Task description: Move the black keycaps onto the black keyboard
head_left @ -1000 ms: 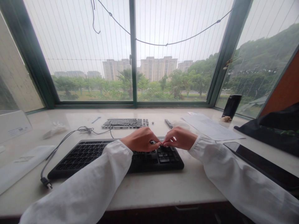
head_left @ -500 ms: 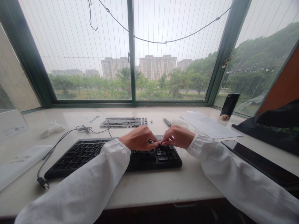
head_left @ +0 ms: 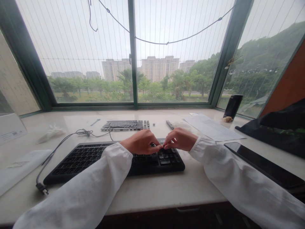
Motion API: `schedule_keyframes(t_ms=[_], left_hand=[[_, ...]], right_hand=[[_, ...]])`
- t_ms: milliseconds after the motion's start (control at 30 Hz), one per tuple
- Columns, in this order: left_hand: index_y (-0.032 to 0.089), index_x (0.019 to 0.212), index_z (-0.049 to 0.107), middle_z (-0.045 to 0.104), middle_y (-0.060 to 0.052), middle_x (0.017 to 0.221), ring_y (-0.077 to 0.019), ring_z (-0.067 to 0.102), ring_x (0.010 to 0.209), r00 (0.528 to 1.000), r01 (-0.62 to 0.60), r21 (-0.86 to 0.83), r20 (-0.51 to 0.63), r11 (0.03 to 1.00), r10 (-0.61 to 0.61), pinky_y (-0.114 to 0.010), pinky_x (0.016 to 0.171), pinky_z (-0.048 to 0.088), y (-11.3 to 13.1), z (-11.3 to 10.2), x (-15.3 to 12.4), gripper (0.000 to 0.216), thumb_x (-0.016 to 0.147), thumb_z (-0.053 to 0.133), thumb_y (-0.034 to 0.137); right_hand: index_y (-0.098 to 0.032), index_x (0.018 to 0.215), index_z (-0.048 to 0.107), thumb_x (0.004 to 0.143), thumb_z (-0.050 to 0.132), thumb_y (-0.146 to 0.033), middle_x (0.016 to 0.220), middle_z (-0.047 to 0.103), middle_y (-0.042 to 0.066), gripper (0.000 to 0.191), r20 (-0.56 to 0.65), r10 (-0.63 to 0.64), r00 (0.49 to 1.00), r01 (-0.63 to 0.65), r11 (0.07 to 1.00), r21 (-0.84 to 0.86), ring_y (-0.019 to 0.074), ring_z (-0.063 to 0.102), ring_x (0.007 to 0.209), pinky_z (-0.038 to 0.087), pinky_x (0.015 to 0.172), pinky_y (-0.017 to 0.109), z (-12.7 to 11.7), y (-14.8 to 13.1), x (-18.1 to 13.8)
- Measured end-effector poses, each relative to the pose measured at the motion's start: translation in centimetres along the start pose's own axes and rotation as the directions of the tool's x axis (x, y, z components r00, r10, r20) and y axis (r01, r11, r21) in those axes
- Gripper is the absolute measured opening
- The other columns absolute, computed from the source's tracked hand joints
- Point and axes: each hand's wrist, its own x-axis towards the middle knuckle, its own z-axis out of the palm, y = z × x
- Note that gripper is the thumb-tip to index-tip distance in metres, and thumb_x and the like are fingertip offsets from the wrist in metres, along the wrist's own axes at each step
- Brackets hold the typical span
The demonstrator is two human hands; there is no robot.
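Note:
A black keyboard (head_left: 83, 157) lies on the pale desk (head_left: 166, 187) in front of me. My left hand (head_left: 140, 142) and my right hand (head_left: 179, 139) hover over its right half, fingertips pinched together and touching each other above the keys. What they pinch is too small to make out. Both arms wear white sleeves. Behind the keyboard sits a flat set of loose grey keycaps (head_left: 125, 125).
The keyboard's cable (head_left: 59, 143) runs left to a USB plug (head_left: 41, 188). White boxes (head_left: 16, 167) lie at the left. Papers (head_left: 212, 127), a pen-like tool (head_left: 170, 124), a dark tablet (head_left: 264, 165), a black bag (head_left: 281, 127) and a black cylinder (head_left: 232, 106) are at the right.
Both hands stay pinched together over the keyboard; the view has shifted slightly, with the hands and keyboard a little further left and up in the picture.

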Motion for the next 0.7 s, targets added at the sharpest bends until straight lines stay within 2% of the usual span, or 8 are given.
schedule_keyframes(t_ms=[267,700], left_hand=[[0.018,0.083,0.076,0.058,-0.002,0.047,-0.0057,0.037,0.042,1.0,-0.008,-0.02,-0.021,1.0,0.008,-0.019,0.048,0.028,-0.15,0.01,-0.17,0.028,0.087,0.05,0.028],[0.015,0.065,0.07,0.052,0.0,0.044,-0.0064,0.018,0.045,0.999,0.038,0.036,0.037,0.999,-0.039,-0.021,0.046,0.021,0.44,-0.2,0.05,0.034,0.086,0.049,0.031]], right_hand=[[-0.026,0.082,0.077,0.076,0.068,-0.042,0.064,0.069,0.0,0.019,-0.005,-0.011,1.0,0.012,1.0,0.023,0.0099,0.056,0.056,0.037,0.057,0.022,-0.02,0.15,-0.03],[-0.025,0.08,0.078,0.073,0.072,-0.036,0.064,0.068,0.0,0.014,-0.033,0.026,0.999,-0.025,1.0,0.016,0.0085,0.053,0.055,0.037,0.057,0.021,-0.11,-0.49,-0.03]])
